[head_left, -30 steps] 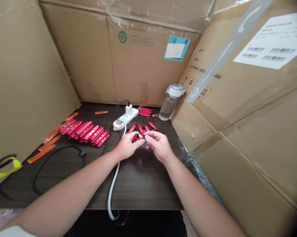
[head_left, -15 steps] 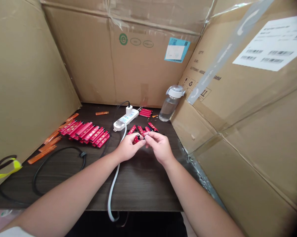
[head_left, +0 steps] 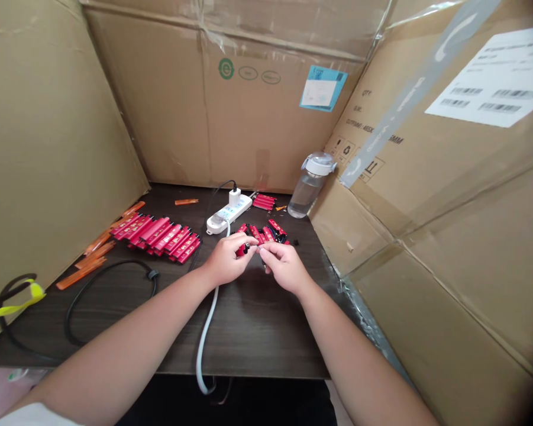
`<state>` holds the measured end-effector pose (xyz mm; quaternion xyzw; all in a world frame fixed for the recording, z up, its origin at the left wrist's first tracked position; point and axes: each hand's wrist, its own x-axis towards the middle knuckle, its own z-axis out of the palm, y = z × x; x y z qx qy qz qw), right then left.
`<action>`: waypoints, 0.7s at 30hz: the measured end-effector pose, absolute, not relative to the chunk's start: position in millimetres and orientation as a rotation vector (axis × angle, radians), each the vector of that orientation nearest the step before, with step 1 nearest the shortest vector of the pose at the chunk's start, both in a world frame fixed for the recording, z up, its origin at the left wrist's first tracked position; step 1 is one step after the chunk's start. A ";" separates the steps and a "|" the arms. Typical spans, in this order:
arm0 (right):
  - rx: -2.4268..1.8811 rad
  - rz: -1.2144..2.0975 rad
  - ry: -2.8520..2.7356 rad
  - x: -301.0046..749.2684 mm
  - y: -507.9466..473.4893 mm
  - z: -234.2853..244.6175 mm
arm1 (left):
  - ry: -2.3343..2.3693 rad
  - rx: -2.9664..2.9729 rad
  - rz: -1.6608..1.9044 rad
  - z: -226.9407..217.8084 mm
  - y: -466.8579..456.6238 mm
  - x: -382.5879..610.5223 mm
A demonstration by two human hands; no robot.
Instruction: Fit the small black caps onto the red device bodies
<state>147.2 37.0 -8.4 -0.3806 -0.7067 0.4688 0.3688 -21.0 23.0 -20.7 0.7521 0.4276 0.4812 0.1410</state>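
At far left, orange plastic strips [head_left: 95,257] lie beside a black cable loop [head_left: 102,278]. Next, rows of red sticks [head_left: 157,234] sit packed together on the dark desk [head_left: 248,337], with a white power strip [head_left: 229,214] beyond them. The left hand [head_left: 225,259] curls its fingers [head_left: 237,241] around a small red piece [head_left: 242,250] with a black tip, while the right hand [head_left: 284,268] pinches that tip with its fingertips [head_left: 266,251] (anything between them is too small to tell). Loose red sticks [head_left: 270,232] lie just past the hands. Compared with a moment ago, the hands look nearly unchanged, though the whole scene sits slightly further right in view. At right stands a water bottle [head_left: 308,192].
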 end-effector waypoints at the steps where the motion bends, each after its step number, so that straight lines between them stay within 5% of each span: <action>1: -0.982 1.217 -1.812 147.3 37.1 -8.6 | 1.220 2.194 1.368 -20.8 23.3 -22.1; 21: -0.992 1.419 -1.585 147.1 38.5 -10.2 | 1.223 2.407 1.327 -19.6 20.9 -28.3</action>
